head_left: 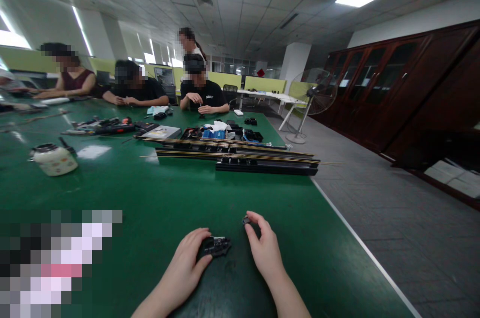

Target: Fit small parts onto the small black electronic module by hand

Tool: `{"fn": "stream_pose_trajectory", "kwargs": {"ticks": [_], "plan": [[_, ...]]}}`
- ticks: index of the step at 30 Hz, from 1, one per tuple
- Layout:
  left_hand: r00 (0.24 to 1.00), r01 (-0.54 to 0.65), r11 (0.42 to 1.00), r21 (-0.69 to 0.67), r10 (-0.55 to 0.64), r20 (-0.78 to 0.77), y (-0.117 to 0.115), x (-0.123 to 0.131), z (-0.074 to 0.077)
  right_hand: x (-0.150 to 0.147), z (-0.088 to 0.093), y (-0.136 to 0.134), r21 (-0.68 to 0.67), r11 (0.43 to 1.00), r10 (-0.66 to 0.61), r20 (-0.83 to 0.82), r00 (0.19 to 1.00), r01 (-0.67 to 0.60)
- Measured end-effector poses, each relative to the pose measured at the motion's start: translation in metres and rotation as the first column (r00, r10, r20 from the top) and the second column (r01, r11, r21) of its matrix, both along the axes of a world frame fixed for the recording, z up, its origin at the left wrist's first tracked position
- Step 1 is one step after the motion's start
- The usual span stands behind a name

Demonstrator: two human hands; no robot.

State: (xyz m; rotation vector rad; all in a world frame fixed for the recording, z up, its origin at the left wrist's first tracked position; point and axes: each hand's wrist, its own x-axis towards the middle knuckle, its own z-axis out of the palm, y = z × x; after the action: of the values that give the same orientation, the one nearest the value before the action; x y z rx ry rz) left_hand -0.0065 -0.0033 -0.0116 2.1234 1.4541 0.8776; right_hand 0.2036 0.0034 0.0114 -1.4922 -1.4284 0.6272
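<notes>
A black mechanical part (219, 247) lies on the green table (150, 218), low in the middle of the head view. My left hand (187, 260) curves round its left end, the thumb at the near side and the fingers at the far side. To the right, my right hand (264, 245) pinches a small dark piece (246, 221) between thumb and fingertips. The two parts are apart, with bare green surface between them. Fine details of both are too small to make out.
Black rails (268, 167) with long thin rods lie across the table ahead. Beyond them sit a blue item (214, 133) and a white box (161, 132). A patterned pot (54, 159) stands left. Several people sit at the far side. The table's right edge (360, 233) runs diagonally.
</notes>
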Motion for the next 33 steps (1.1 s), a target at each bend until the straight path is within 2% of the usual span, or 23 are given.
{"fn": "stream_pose_trajectory", "kwargs": {"ticks": [14,24,33], "plan": [[1.0,0.004,1.0,-0.009,-0.005,-0.024,-0.002,0.0,0.003,0.013,0.0,0.003,0.038,0.997,-0.061,-0.009,0.998,0.062],[1.0,-0.001,1.0,0.004,0.001,0.005,-0.001,0.0,0.001,0.012,0.004,0.001,0.052,0.998,-0.041,0.045,0.998,0.039],[1.0,-0.004,1.0,0.018,0.005,-0.008,-0.001,0.001,0.003,0.01,0.006,0.0,0.012,1.0,0.004,0.101,0.995,-0.006]]}}
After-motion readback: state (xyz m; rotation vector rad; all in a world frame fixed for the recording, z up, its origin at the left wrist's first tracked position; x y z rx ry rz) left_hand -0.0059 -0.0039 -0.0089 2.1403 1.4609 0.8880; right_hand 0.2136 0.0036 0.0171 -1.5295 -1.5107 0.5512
